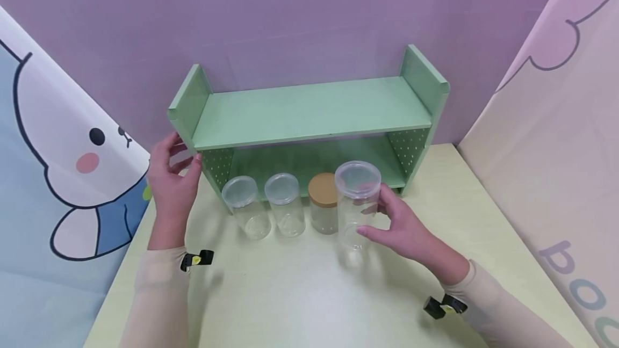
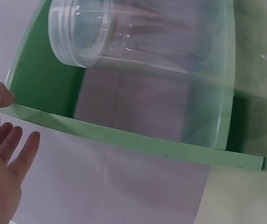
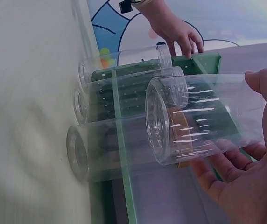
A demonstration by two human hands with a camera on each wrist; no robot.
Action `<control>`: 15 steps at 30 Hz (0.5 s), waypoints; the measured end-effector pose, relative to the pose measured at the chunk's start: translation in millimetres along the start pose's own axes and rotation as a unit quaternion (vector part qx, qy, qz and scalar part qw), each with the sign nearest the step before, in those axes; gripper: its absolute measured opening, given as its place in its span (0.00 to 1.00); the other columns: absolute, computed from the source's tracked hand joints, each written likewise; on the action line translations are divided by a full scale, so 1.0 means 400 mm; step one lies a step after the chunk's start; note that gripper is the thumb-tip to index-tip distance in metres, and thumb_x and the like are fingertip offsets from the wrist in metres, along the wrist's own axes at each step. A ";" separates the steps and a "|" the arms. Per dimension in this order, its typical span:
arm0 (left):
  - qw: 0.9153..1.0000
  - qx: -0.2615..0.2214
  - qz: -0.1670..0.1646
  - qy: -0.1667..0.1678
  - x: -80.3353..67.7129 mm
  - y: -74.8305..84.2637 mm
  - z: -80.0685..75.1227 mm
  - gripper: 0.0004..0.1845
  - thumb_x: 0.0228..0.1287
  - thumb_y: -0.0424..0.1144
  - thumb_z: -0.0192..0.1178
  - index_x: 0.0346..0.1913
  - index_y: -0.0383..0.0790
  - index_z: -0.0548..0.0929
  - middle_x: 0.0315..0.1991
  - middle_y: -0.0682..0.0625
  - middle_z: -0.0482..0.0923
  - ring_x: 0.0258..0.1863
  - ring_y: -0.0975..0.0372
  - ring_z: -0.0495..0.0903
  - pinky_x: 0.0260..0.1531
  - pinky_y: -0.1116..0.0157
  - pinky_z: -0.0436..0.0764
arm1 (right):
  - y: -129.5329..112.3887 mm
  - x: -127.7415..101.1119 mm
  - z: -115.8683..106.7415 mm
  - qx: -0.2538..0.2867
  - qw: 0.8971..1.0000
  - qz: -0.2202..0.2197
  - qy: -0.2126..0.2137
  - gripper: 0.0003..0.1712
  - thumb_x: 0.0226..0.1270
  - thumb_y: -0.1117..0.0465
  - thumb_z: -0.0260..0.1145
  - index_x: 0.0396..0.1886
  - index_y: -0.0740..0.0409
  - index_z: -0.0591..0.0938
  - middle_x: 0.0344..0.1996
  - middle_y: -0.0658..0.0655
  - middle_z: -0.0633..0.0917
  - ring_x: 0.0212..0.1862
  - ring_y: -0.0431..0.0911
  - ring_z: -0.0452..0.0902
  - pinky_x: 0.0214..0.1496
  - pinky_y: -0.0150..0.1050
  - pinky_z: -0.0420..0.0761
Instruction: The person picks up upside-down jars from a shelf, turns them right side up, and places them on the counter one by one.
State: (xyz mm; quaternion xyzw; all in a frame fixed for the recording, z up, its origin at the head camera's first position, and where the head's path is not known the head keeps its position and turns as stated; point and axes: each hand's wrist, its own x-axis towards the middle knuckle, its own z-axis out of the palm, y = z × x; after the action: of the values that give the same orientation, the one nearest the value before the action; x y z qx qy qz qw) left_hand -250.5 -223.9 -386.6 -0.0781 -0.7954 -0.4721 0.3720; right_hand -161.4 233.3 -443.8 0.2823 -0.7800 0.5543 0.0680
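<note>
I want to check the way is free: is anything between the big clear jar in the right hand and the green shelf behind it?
The right hand grips the tall clear jar directly in front of the lower level of the green shelf. The brown-lidded jar stands beside it, not behind. Nothing visible stands between it and either level.

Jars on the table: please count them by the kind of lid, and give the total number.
Clear plastic lid: 3, namely the small jar at the left, the small jar next to it and the tall jar in the grip of the right hand.
Tan lid: 1, the tan-lidded jar.
Total: 4 jars.
</note>
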 end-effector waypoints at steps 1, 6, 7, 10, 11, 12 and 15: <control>1.000 0.011 -0.001 -0.002 0.001 -0.010 0.001 0.31 0.77 0.31 0.68 0.78 0.55 0.79 0.68 0.53 0.79 0.65 0.59 0.81 0.59 0.68 0.86 | 0.000 -0.001 -0.001 -0.001 1.000 0.001 0.000 0.49 0.63 0.72 0.82 0.81 0.59 0.70 0.65 0.57 0.84 0.61 0.57 0.83 0.64 0.48 0.87; 0.999 0.047 -0.002 0.000 0.004 -0.045 0.004 0.29 0.79 0.38 0.69 0.76 0.64 0.80 0.66 0.60 0.82 0.62 0.64 0.83 0.50 0.74 0.86 | 0.003 -0.001 -0.004 -0.006 1.000 -0.001 0.001 0.48 0.64 0.72 0.82 0.81 0.60 0.70 0.64 0.62 0.84 0.59 0.58 0.84 0.64 0.45 0.86; 0.999 0.048 -0.002 0.000 0.005 -0.048 0.004 0.28 0.79 0.39 0.69 0.76 0.65 0.80 0.66 0.61 0.83 0.62 0.64 0.84 0.49 0.74 0.86 | 0.004 -0.001 -0.005 -0.007 1.000 -0.002 0.002 0.48 0.63 0.72 0.82 0.80 0.60 0.70 0.64 0.63 0.84 0.59 0.59 0.84 0.64 0.45 0.86; 0.999 0.046 -0.002 0.001 0.004 -0.048 0.004 0.27 0.80 0.41 0.69 0.75 0.67 0.81 0.65 0.61 0.83 0.60 0.63 0.85 0.47 0.77 0.85 | 0.005 -0.002 -0.007 -0.010 1.000 0.000 0.004 0.48 0.63 0.73 0.81 0.80 0.60 0.70 0.64 0.62 0.85 0.59 0.60 0.84 0.64 0.43 0.86; 0.999 0.047 -0.002 0.001 0.003 -0.047 0.004 0.27 0.80 0.41 0.68 0.75 0.67 0.81 0.65 0.61 0.83 0.60 0.63 0.85 0.47 0.78 0.84 | 0.006 -0.002 -0.008 -0.013 1.000 0.000 0.005 0.48 0.63 0.73 0.82 0.80 0.60 0.70 0.63 0.62 0.85 0.59 0.60 0.84 0.64 0.42 0.86; 0.999 0.049 -0.002 0.001 0.002 -0.046 0.004 0.27 0.80 0.42 0.68 0.75 0.67 0.81 0.65 0.61 0.83 0.60 0.63 0.85 0.47 0.78 0.84 | 0.006 -0.002 -0.010 -0.014 1.000 0.000 0.007 0.48 0.63 0.73 0.82 0.80 0.61 0.70 0.64 0.61 0.85 0.59 0.60 0.84 0.64 0.43 0.86; 0.998 0.055 0.005 0.002 -0.002 -0.045 0.005 0.26 0.81 0.42 0.68 0.76 0.66 0.81 0.66 0.59 0.83 0.61 0.61 0.85 0.47 0.79 0.84 | 0.009 0.001 -0.015 -0.016 1.000 -0.001 0.011 0.48 0.63 0.74 0.82 0.80 0.62 0.70 0.64 0.60 0.84 0.59 0.57 0.84 0.64 0.42 0.86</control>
State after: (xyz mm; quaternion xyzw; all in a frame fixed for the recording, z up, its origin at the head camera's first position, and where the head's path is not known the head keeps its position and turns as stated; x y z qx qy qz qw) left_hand -259.7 -231.8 -400.0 -0.0607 -0.8191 -0.4257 0.3797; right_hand -164.7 239.5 -444.3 0.2753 -0.7880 0.5446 0.0819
